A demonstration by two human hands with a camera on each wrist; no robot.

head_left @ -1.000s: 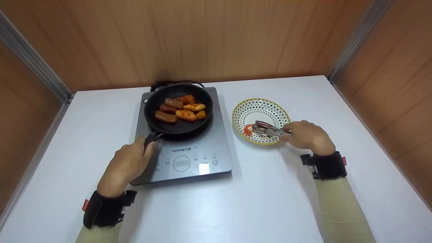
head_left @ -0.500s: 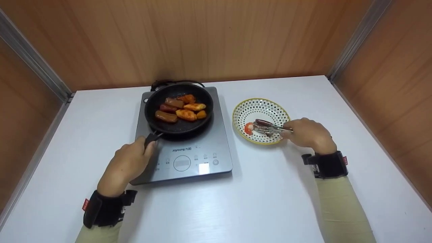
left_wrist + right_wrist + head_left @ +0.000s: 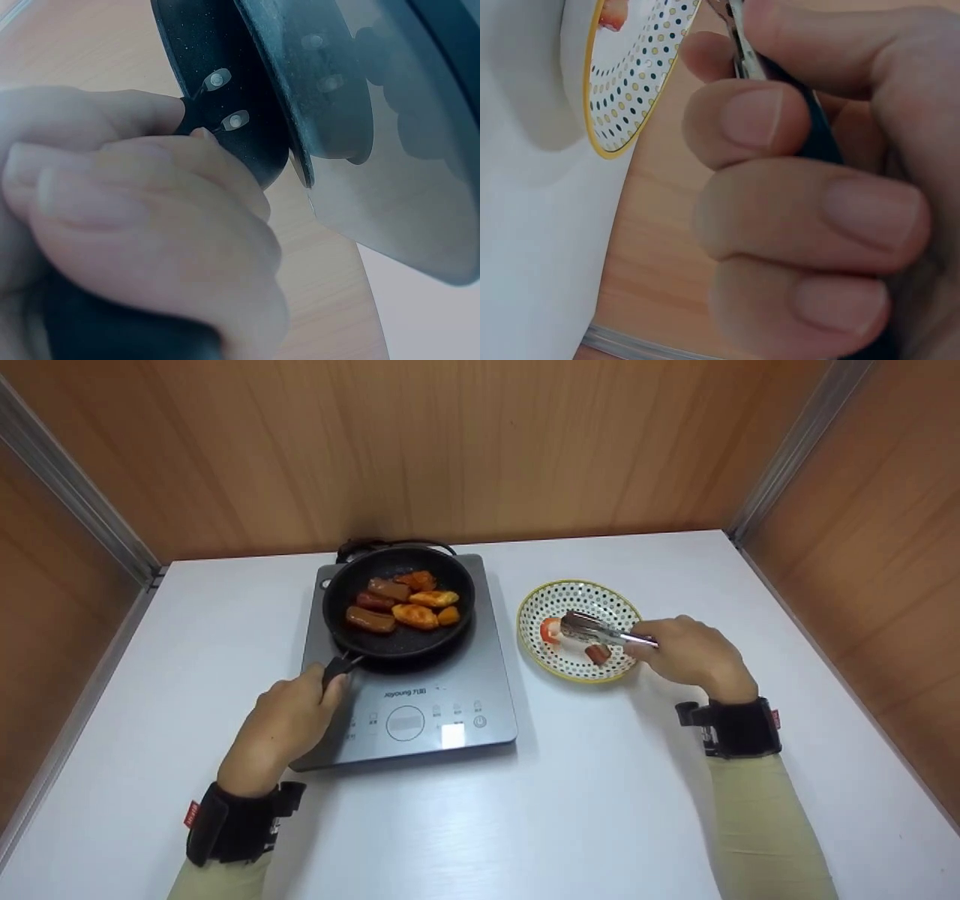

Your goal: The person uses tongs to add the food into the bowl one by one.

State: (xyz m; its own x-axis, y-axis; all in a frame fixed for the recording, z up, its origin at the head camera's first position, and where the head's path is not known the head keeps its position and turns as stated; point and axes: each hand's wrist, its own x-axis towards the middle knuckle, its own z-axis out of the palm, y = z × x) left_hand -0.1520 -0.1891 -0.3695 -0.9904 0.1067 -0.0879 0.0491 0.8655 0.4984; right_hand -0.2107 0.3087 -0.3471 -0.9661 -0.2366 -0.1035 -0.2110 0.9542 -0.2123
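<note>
My left hand (image 3: 289, 727) grips the black handle (image 3: 339, 666) of a frying pan (image 3: 401, 645). In the left wrist view the fingers (image 3: 157, 202) wrap round that handle near two rivets on the pan's wall. Several browned sausage pieces (image 3: 370, 619) and orange-yellow chunks (image 3: 415, 616) lie in the pan. Metal tongs (image 3: 611, 635), held in my right hand (image 3: 690, 652), reach over a dotted, yellow-rimmed plate (image 3: 551, 591). On the plate, a red-and-white piece of food (image 3: 550, 631) lies left of the tong tips, and a brown-red piece (image 3: 598, 653) lies below them.
The pan sits on a grey induction cooker (image 3: 480, 675) with a touch panel toward the front. A black cable (image 3: 352, 547) runs behind it. Wooden panels (image 3: 480, 450) enclose the white table (image 3: 465, 825) at the back and sides.
The tongs have lifted and shifted up the plate, leaving the brown-red piece in plain view beneath them. My right hand moved slightly right and away. The left hand and pan stayed put.
</note>
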